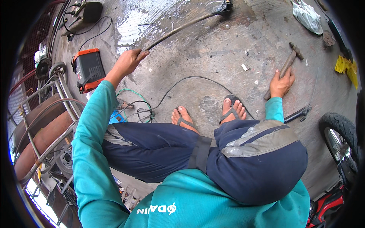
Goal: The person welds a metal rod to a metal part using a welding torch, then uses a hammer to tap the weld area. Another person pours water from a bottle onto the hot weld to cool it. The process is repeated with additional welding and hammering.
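My left hand (128,64), reaching out at the far left, is closed around the near end of a long, dark metal rod (182,28). The rod slants up and away to the right, and a blocky dark fitting (224,7) is at its far end, on or close to the wet concrete. Over on the right, my right hand (282,81) grips a hammer (288,62) by its handle. The hammer's head (296,50) points away from me, low over the floor. A small white piece (244,67) lies on the concrete to the left of the hammer.
An orange-and-black boxy machine (90,70) stands at left, near tangled cables (146,112). A metal-framed cart (57,125) fills the left edge. At right are a motorcycle wheel (338,138), a black tube (298,114), a yellow wrapper (346,70) and a white bag (307,17).
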`<action>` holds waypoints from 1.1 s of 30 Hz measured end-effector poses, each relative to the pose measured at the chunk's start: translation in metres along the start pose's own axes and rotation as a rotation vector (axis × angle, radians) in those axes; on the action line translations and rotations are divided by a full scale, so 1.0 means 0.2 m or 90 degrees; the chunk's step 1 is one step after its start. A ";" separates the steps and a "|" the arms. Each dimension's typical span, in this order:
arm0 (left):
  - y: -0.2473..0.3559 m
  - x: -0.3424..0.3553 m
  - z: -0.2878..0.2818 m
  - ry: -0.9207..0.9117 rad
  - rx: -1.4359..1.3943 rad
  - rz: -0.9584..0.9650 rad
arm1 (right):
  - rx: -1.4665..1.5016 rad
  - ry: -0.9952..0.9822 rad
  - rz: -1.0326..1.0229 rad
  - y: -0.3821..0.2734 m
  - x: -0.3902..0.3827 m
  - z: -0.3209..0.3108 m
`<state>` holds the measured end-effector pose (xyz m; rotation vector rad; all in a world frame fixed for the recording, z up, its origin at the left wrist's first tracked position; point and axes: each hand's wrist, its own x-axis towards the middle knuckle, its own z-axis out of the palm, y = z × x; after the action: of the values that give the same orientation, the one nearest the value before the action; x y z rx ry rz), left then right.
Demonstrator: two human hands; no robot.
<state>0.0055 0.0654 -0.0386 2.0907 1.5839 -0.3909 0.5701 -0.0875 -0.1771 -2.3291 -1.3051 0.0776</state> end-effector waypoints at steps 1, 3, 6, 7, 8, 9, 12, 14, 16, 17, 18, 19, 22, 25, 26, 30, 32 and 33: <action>0.00 0.00 0.00 0.006 0.004 0.005 | 0.001 0.001 0.000 0.00 0.00 0.00; 0.04 0.00 -0.03 -0.035 -0.011 -0.030 | 0.000 -0.002 0.007 0.00 0.00 -0.01; 0.08 0.00 -0.06 -0.051 -0.002 -0.039 | 0.003 -0.005 0.014 -0.01 0.00 -0.01; 0.09 0.00 -0.07 -0.048 0.006 -0.034 | 0.004 -0.001 0.010 0.00 0.00 -0.01; 0.09 -0.01 -0.07 -0.045 0.006 -0.029 | 0.005 0.003 0.005 0.00 0.00 -0.01; 0.08 -0.01 -0.07 -0.042 0.005 -0.024 | 0.007 0.000 0.007 0.00 0.00 -0.01; 0.10 -0.02 -0.08 -0.048 0.016 -0.025 | 0.007 -0.006 0.013 -0.01 0.00 -0.01; 0.11 -0.02 -0.09 -0.065 0.015 -0.027 | 0.003 -0.005 0.013 -0.02 0.00 -0.02; 0.10 -0.02 -0.10 -0.091 0.004 -0.023 | 0.000 -0.007 0.011 -0.01 0.00 -0.01; 0.09 -0.02 -0.11 -0.097 -0.037 -0.021 | -0.001 -0.009 0.011 -0.01 0.00 -0.01; 0.08 -0.03 -0.11 -0.103 -0.078 -0.018 | 0.001 -0.011 0.011 -0.01 0.00 -0.01; 0.07 -0.04 -0.11 -0.109 -0.119 -0.015 | 0.002 -0.014 0.010 -0.01 0.00 -0.02; 0.07 -0.05 -0.12 -0.143 -0.131 -0.021 | 0.006 -0.020 0.016 0.00 0.00 -0.01; 0.09 -0.05 -0.12 -0.150 -0.129 -0.029 | 0.004 -0.011 0.008 0.01 0.00 0.00; 0.08 -0.05 -0.11 -0.134 -0.127 -0.016 | 0.004 -0.006 0.001 0.01 0.00 0.00; 0.04 -0.04 -0.09 -0.090 -0.107 0.032 | 0.006 -0.021 0.014 0.00 0.00 -0.01; 0.03 -0.04 -0.09 -0.082 -0.092 0.043 | 0.008 -0.021 0.014 0.00 0.00 -0.01; 0.04 -0.04 -0.10 -0.081 -0.084 0.043 | 0.010 -0.026 0.019 0.00 0.00 -0.01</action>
<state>0.0101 0.0667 -0.0160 1.9734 1.4236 -0.3767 0.5707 -0.0885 -0.1748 -2.3452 -1.2852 0.1459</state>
